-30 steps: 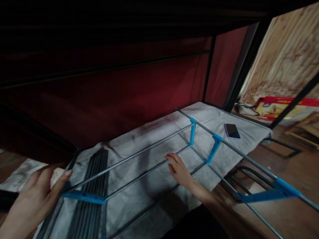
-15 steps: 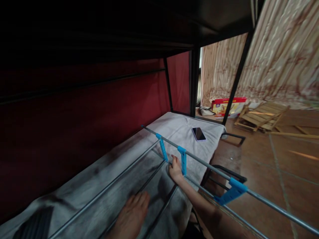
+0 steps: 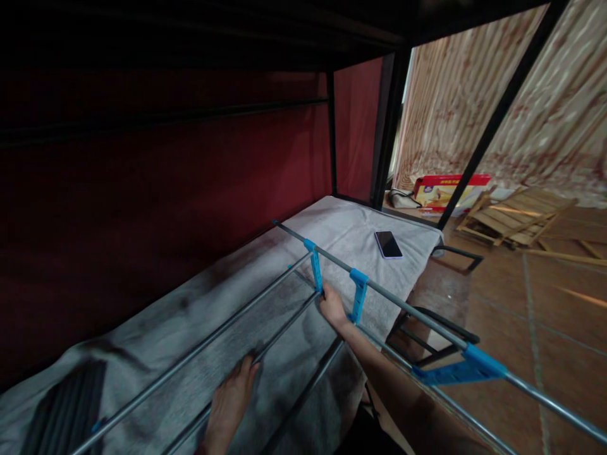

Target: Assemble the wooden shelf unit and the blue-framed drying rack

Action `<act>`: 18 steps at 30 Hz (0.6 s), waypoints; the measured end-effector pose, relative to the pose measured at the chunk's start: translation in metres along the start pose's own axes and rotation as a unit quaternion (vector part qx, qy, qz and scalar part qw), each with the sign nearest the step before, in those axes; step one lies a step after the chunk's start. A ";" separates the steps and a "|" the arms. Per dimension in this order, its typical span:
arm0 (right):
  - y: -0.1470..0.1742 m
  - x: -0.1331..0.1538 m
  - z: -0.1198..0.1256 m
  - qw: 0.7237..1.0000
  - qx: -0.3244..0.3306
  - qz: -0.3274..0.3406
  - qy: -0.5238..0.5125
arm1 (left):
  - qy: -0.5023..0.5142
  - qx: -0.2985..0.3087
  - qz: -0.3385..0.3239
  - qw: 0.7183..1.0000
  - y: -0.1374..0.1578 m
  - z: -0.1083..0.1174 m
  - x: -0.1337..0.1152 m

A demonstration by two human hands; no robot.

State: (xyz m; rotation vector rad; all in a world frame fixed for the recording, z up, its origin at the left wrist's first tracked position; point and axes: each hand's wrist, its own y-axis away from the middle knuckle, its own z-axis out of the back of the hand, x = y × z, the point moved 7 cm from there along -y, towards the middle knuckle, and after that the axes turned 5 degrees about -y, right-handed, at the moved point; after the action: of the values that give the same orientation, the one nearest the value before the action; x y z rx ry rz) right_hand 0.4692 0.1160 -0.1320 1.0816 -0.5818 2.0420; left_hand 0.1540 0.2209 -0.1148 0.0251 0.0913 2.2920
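A frame of thin metal tubes joined by blue plastic connectors stretches over the grey cloth (image 3: 327, 218). My left hand (image 3: 232, 398) is closed round a metal tube (image 3: 289, 322), low in the view. At the far end of that tube my right hand (image 3: 333, 308) grips the lower end of a blue connector (image 3: 313, 268); its fingertips are partly hidden. Just right of my right wrist stands a second blue connector (image 3: 359, 294). The long upper tube (image 3: 403, 304) runs above my right forearm to a third connector (image 3: 465, 368).
A phone (image 3: 388, 244) lies on the cloth beyond the frame. Several dark tubes (image 3: 66, 404) lie at lower left. Black posts (image 3: 331, 133) and a red panel (image 3: 213, 183) enclose the far side. On the tiled floor are a red-and-yellow box (image 3: 439, 193) and a folded wooden piece (image 3: 516, 218).
My left hand has gone from held out flat to wrapped round the tube. My right hand has closed at the connector's lower end. The view has shifted slightly.
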 end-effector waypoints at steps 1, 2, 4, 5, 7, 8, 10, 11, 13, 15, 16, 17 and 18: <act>0.000 0.000 -0.001 1.000 0.001 -0.003 0.003 | -0.014 0.023 0.012 1.000 0.000 -0.003 0.001; 0.001 0.000 -0.002 1.000 0.001 -0.005 0.008 | -0.029 0.042 0.021 0.998 0.000 -0.004 0.001; 0.003 0.001 -0.002 1.000 -0.001 -0.011 0.025 | -0.047 0.066 0.021 0.997 -0.001 -0.004 -0.002; 0.004 0.001 -0.002 0.999 -0.002 -0.017 0.038 | -0.049 0.072 0.015 0.996 -0.001 -0.004 -0.004; 0.006 0.002 -0.002 0.997 -0.006 -0.032 0.064 | -0.050 0.081 0.006 0.995 -0.002 -0.003 -0.007; 0.007 0.002 -0.002 0.997 -0.008 -0.039 0.073 | -0.051 0.085 0.004 0.995 -0.002 -0.003 -0.008; 0.008 0.003 -0.003 0.995 -0.008 -0.048 0.088 | -0.054 0.091 0.007 0.994 -0.002 -0.004 -0.008; 0.009 0.004 -0.004 0.994 -0.008 -0.051 0.095 | -0.056 0.092 0.010 0.994 -0.002 -0.004 -0.008; 0.009 0.004 -0.005 0.992 -0.008 -0.055 0.110 | -0.055 0.087 0.010 0.995 -0.002 -0.005 -0.008; 0.009 0.003 -0.006 0.991 -0.010 -0.053 0.119 | -0.049 0.079 0.006 0.996 -0.003 -0.006 -0.008; 0.009 0.003 -0.007 0.991 -0.011 -0.051 0.120 | -0.045 0.075 0.004 0.996 -0.003 -0.007 -0.008; 0.009 0.002 -0.008 0.992 -0.013 -0.050 0.119 | -0.041 0.071 0.002 0.997 -0.003 -0.008 -0.008; 0.009 0.001 -0.009 0.992 -0.016 -0.049 0.116 | -0.039 0.066 0.001 0.997 -0.003 -0.008 -0.008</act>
State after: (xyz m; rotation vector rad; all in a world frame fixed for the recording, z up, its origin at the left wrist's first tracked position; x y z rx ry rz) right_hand 0.4569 0.1169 -0.1363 0.8226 -0.4316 2.0286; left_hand 0.1606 0.2165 -0.1232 0.1816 0.2019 2.2807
